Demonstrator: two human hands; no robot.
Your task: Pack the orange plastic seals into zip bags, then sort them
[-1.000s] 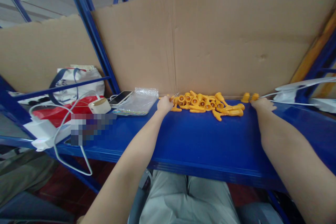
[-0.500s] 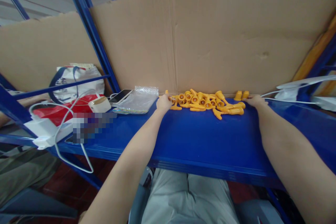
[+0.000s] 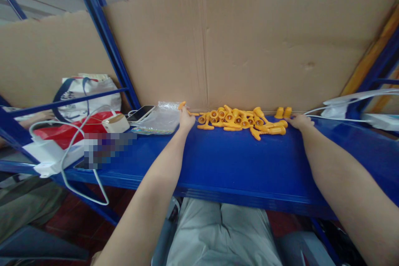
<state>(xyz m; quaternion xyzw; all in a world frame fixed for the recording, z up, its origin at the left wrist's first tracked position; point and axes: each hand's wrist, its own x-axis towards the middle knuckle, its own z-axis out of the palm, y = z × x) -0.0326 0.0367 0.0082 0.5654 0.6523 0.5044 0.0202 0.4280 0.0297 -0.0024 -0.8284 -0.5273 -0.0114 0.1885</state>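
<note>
At the left end of a pile of yellow plastic parts, my left hand is closed on a yellow T-shaped handle, whose ends poke out past the fingers. The pile mixes hollow cup-like pieces with round openings and T-shaped handles lying on their sides. Two yellow cup-shaped pieces stand upside down side by side, right of the pile. My right hand rests on the table beside them, fingers stretched toward the nearer cup's base; whether they touch it is hard to see.
A blue table backs onto a tall cardboard sheet. Left are clear plastic bags, a phone, a charger, cables and a cloth bag. A white power strip lies far right. Another person's arm shows far left.
My left hand has moved left, away from the pile, with the yellow T-shaped handle now showing in it. My right hand stays beside the two standing cups. The view has shifted slightly.
</note>
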